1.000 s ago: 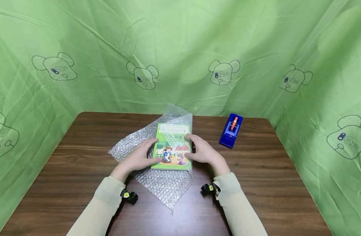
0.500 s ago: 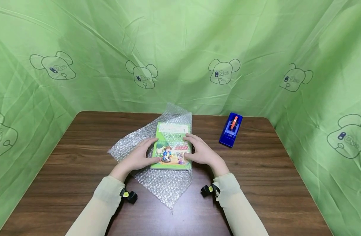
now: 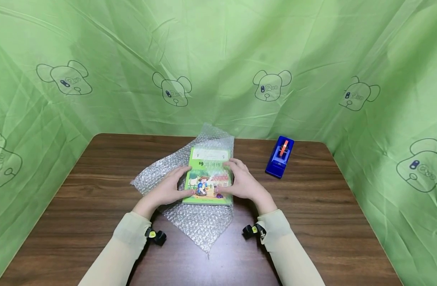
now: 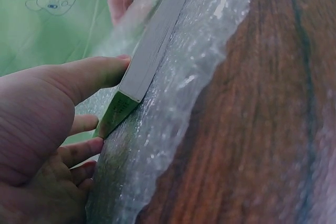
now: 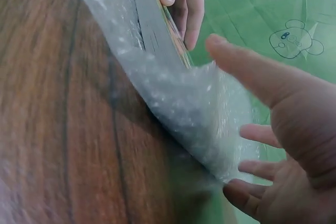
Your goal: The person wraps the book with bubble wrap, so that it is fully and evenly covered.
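Observation:
A green picture-covered book (image 3: 206, 200) lies face up on a sheet of bubble wrap (image 3: 204, 224), and a flap of the wrap comes over its right side. At the book's left side my left hand (image 3: 168, 190) holds it, thumb on the cover edge and fingertips against the spine (image 4: 118, 111). My right hand (image 3: 247, 184) is at the other side, its thumb extended over the cover on the folded flap. In the right wrist view its fairly straight fingers (image 5: 260, 169) touch the outside of the wrapped edge.
A blue tape dispenser (image 3: 275, 169) with an orange roll stands at the back right of the wooden table (image 3: 322, 206). Bubble wrap spreads left of the book and toward the front. A green curtain (image 3: 218, 47) with dog-face prints encloses the back and sides.
My right thumb has slid left across the cover, and my right fingers have shifted slightly up along the wrap's edge. My left hand and the book stay in place.

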Demonstrator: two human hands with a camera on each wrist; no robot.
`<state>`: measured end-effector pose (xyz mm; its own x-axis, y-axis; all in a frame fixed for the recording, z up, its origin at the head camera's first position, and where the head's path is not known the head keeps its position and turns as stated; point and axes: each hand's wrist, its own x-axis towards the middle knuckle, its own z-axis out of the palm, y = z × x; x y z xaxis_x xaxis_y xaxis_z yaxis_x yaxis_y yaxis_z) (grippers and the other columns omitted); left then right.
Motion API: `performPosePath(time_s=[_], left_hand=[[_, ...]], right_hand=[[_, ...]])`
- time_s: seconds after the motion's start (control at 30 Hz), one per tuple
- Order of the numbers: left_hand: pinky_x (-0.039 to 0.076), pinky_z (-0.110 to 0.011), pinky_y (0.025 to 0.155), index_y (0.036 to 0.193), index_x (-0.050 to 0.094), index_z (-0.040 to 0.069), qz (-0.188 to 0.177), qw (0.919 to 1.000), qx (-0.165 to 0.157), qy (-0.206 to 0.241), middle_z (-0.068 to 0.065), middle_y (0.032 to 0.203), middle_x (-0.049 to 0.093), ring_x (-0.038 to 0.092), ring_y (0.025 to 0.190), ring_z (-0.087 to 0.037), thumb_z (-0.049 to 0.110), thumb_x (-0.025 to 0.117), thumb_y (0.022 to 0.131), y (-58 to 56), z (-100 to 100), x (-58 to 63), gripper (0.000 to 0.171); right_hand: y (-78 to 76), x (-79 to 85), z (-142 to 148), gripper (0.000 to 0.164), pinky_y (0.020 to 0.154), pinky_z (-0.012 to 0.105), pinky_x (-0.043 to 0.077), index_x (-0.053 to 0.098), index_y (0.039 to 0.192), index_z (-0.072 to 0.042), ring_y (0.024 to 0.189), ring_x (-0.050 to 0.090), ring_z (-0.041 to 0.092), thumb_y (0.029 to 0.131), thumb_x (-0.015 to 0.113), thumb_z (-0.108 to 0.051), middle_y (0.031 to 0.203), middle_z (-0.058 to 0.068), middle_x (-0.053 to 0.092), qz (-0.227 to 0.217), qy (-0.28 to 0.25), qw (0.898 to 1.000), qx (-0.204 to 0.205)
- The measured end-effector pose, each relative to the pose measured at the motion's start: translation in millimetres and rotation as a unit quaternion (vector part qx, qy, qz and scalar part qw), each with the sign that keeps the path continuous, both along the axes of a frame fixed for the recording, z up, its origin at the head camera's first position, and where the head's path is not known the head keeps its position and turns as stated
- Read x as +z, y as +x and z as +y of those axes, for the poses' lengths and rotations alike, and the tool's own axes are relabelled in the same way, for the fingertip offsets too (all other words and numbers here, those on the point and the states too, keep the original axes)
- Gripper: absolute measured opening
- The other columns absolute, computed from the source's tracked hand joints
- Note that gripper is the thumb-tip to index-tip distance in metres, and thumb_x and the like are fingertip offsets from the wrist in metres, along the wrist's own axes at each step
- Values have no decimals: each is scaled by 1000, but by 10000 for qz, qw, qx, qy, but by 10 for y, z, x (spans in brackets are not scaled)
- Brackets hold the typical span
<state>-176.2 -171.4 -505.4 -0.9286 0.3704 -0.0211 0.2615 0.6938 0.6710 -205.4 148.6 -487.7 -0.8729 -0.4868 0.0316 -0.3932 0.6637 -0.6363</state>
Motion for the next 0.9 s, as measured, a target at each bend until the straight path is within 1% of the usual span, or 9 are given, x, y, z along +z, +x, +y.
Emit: performPosePath(time_s=[0.07, 0.2, 0.3, 0.37, 0.47, 0.53, 0.6, 0.7, 0.9], left_hand=[[25, -72, 127, 171, 38, 12, -9, 10000, 0, 5, -21, 174, 35, 26, 163, -47, 47, 85, 94, -3, 3, 1, 96], [24, -72, 127, 171, 37, 13, -46, 10000, 6, -11, -21, 175, 34, 25, 163, -46, 48, 85, 95, -10, 9, 2, 97], [24, -73, 127, 171, 37, 12, -44, 10000, 14, -11, -21, 174, 35, 25, 163, -48, 49, 84, 95, -7, 10, 1, 97], [24, -75, 126, 170, 38, 11, -30, 10000, 13, 4, -22, 174, 35, 25, 162, -49, 49, 84, 95, -6, 7, -1, 97], [23, -74, 127, 170, 38, 11, -44, 10000, 14, 11, -22, 174, 36, 24, 162, -49, 48, 85, 95, -8, -1, -8, 96], [23, -73, 127, 170, 38, 11, -36, 10000, 0, 33, -22, 174, 35, 25, 162, -49, 47, 85, 95, -10, -7, -13, 96], [23, -72, 127, 171, 38, 11, -61, 10000, 13, 55, -21, 174, 35, 25, 162, -47, 47, 85, 94, -11, -8, -10, 97], [24, -73, 127, 170, 38, 10, -18, 10000, 6, 61, -23, 174, 35, 27, 162, -48, 47, 85, 94, -7, -4, 1, 96], [23, -74, 126, 169, 39, 10, 26, 10000, 33, 52, -23, 173, 36, 26, 162, -49, 49, 86, 93, 1, -6, 21, 97]], right_hand=[[3, 23, 2, 106, 127, 64, 33, 40, 166, -9, 159, 27, 46, 84, 95, -47, 174, 22, 28, 53, -73, 9998, -174], [11, 107, 41, 109, 124, 62, 38, 37, 165, -10, 152, 33, 41, 81, 98, -42, 169, 20, 33, 462, -242, 9980, -370], [41, 192, 39, 100, 119, 59, 43, 46, 158, -13, 146, 39, 37, 79, 100, -42, 162, 14, 41, 860, -486, 9948, -257], [67, 237, 9, 83, 111, 56, 50, 57, 149, -13, 137, 49, 36, 82, 100, -35, 152, 10, 52, 1044, -727, 9918, 100], [114, 287, -73, 52, 100, 50, 59, 71, 134, -9, 120, 65, 33, 89, 94, -21, 135, 6, 68, 1060, -895, 9853, 1002], [148, 308, -137, 38, 99, 47, 60, 75, 131, -7, 115, 71, 31, 96, 86, -18, 130, 6, 74, 908, -701, 9813, 1543], [179, 326, -188, 36, 104, 45, 60, 74, 134, -5, 119, 72, 28, 102, 80, -21, 132, 8, 76, 792, -335, 9800, 1795], [224, 364, -211, 44, 113, 46, 54, 69, 142, -2, 128, 69, 29, 104, 77, -24, 137, 13, 74, 810, 285, 9852, 1486], [300, 471, -151, 50, 116, 51, 52, 67, 146, -3, 134, 66, 36, 103, 79, -25, 143, 17, 70, 775, 1064, 9901, 497]])
